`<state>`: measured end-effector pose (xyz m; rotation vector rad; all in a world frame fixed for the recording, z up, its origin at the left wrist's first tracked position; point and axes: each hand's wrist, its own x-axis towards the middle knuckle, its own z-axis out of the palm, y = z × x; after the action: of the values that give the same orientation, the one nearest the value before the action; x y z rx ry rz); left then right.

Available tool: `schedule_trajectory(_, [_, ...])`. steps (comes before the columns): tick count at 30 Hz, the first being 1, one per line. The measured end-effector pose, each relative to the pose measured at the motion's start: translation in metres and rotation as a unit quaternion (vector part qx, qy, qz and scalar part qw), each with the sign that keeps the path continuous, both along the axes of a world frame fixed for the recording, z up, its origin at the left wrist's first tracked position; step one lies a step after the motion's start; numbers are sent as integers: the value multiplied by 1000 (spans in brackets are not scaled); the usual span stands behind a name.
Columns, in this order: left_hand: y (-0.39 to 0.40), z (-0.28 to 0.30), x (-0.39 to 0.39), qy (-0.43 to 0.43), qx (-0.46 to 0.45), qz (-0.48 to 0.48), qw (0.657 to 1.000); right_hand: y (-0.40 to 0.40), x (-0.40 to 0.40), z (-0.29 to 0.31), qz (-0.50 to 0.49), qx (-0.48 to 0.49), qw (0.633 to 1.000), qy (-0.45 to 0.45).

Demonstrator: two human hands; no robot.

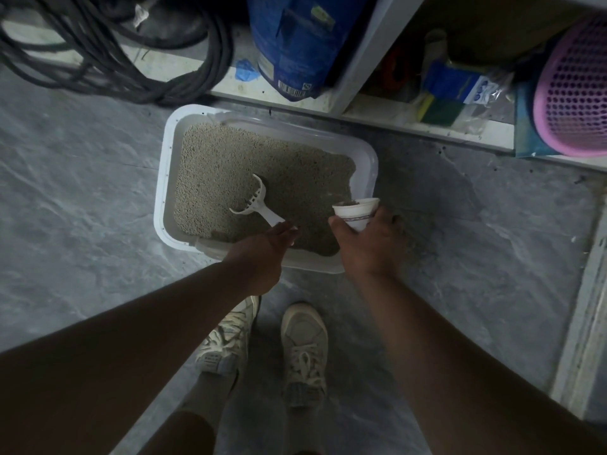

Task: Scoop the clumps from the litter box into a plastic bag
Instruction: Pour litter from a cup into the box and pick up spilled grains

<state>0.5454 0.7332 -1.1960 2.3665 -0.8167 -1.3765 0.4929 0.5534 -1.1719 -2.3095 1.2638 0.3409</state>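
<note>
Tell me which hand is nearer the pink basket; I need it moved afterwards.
Right. The right hand, holding a white cup at the litter box's near right corner, is closer to the pink basket. The left hand, gripping the scoop, is farther left.

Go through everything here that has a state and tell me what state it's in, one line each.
Litter box: uncovered, holds litter.
Scoop: head down in the litter, handle in the left hand.
Cup: tilted over the box's right end, dark material inside, gripped by the right hand.
Blue bag: standing on the shelf.
Pink basket: lying tipped.
</note>
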Motion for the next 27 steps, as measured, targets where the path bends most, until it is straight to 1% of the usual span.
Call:
schedule_trajectory(2, [0, 1, 1, 3, -1, 4, 1000, 1, 1, -1, 15, -2, 1000, 14])
schedule_trajectory(7, [-1, 4, 2, 2, 4, 6, 1000, -3, 8, 1, 16, -9, 999, 28])
schedule_trajectory(10, [-1, 4, 2, 0, 2, 6, 1000, -8, 12, 2, 24, -3, 999, 31])
schedule_trajectory(13, [-2, 5, 3, 6, 0, 11, 1000, -19, 19, 4, 32, -18, 999, 26])
schedule_trajectory(18, [-1, 4, 3, 20, 5, 25, 999, -34, 29, 7, 79, -27, 995, 59])
schedule_trajectory(22, [0, 4, 3, 25, 11, 29, 999, -32, 16, 7, 106, -20, 991, 86])
schedule_trajectory(27, [0, 4, 3, 25, 12, 33, 999, -42, 25, 10, 108, -22, 990, 83])
